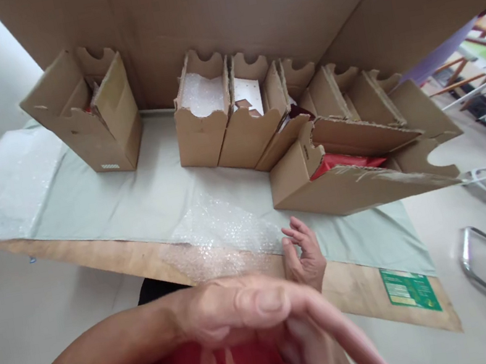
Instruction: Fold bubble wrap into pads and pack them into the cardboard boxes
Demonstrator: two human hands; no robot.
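My left hand (246,307) is raised close to the camera, in front of my chest. Its fingers stretch to the right, apart and partly blurred, and I see nothing held in them. Lower-right of the bubble wrap sheet (223,229) is my right hand (304,259), near the table's front edge. Its fingers are loosely bent with gaps between them, and no object shows in them. The right fingertips are beside the bubble wrap's right edge; whether they touch it I cannot tell. The clear sheet lies flat, partly over the table's wooden edge.
Several cardboard bins (200,139) stand in a row at the back. A bin with a red packet (347,160) lies angled in front of them. Another cardboard bin (97,132) stands at left, beside stacked bubble wrap (4,186). A green label (410,290) is on the table edge.
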